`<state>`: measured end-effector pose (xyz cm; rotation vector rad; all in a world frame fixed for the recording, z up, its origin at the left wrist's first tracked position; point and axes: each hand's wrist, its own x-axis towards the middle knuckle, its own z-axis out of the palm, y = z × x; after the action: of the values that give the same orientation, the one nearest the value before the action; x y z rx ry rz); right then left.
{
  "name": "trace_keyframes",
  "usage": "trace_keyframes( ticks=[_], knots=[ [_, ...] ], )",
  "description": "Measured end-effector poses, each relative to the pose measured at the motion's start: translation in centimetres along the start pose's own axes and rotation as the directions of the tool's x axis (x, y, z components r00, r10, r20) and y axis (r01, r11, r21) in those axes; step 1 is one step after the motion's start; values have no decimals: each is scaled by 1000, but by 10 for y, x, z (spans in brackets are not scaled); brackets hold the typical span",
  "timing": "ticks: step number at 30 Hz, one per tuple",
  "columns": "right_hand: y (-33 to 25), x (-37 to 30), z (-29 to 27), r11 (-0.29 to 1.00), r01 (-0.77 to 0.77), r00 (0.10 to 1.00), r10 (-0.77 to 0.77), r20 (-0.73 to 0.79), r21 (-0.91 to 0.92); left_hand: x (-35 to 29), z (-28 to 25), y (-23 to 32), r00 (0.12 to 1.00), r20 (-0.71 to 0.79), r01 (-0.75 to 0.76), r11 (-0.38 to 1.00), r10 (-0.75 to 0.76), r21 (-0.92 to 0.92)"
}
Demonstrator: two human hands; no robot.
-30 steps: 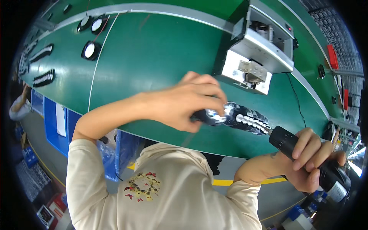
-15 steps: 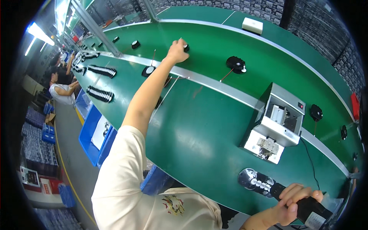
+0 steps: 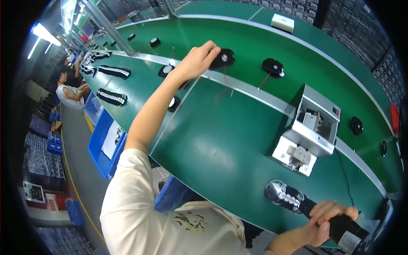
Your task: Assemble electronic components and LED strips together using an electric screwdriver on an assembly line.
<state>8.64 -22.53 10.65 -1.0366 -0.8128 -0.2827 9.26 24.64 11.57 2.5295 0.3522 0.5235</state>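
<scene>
The left hand (image 3: 196,63) is at the edge of a black disc (image 3: 225,59) over the green belt (image 3: 248,59), its grip impossible to tell; the right hand (image 3: 326,219) clamps its fingers round a black tool (image 3: 341,226)

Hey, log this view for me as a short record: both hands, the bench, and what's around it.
Left hand: stretched forward, fingers at a black round part with a thin wire; firm grip unclear
Right hand: wrapped around a black handheld tool
At tool's nose: dark piece with a row of silvery rounds
Bench: green worktop
Machine: silver-and-black box unit, on the right
Far left of bench: black strips with white rows
Beside bench, left: blue bin
</scene>
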Motion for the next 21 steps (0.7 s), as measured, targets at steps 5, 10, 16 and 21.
trace_keyframes(
  ticks=[5, 10, 16, 21],
  knots=[
    [-1, 5, -6, 991, -79, 982, 59, 177, 106, -111, 57, 49, 876, 290, -421, 904, 384, 74],
    [0, 8, -5, 986, -116, 981, 94, 172, 122, -151, 95, 60, 884, 269, -372, 924, 382, -91],
    [0, 10, -11, 978, -143, 975, 113, 189, 152, -164, 80, 72, 804, 381, -342, 879, 457, -333],
    [-6, 14, -20, 970, -198, 944, 150, 293, 139, -174, 116, 114, 722, 241, -477, 719, 649, -505]
  ],
)
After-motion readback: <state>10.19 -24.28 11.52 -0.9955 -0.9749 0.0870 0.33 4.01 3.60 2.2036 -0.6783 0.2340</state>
